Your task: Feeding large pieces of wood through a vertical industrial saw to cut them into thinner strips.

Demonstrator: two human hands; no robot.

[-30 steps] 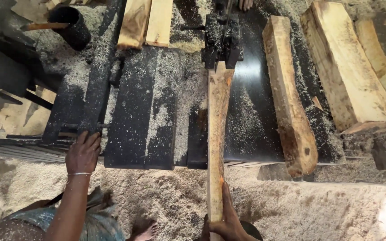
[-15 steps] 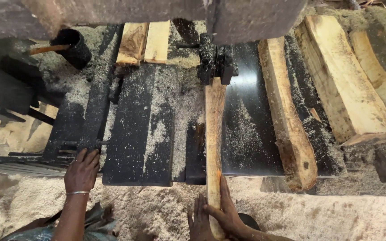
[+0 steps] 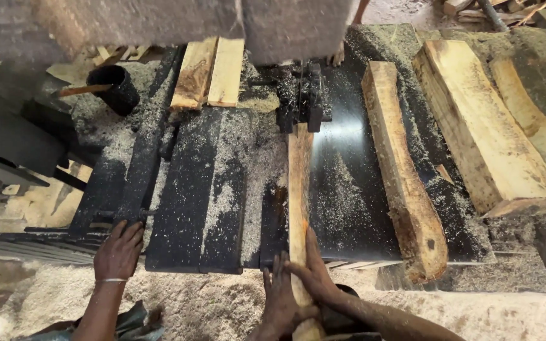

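Narrow plank [image 3: 299,189] laid lengthwise up the middle of the frame on the dark, sawdust-strewn tabletop [image 3: 355,183], far end butted into the black saw guide [image 3: 299,104] at upper centre. Probably set that way to keep its length in line with the cut. Near end overhanging the front edge at bottom centre, gripped there from both sides, likely so that it can be steered without wandering. Right hand [image 3: 316,278] draped over the top of the plank, fingers stretched forward along the wood, forearm coming in low from the lower right; grip pressing down more than wrapping, thumb hidden. Left hand [image 3: 279,306] against the plank's left flank just below, fingers spread and curled partway round, grip loosely closed on the wood. Third hand [image 3: 118,252] with a thin bangle at lower left, seemingly another person's, resting palm-down on the tabletop's front edge, well apart from the plank. Rough log slab [image 3: 406,189] lying parallel to the right, apart from the plank. Two pale cut boards [image 3: 210,72] side by side at upper left of centre.
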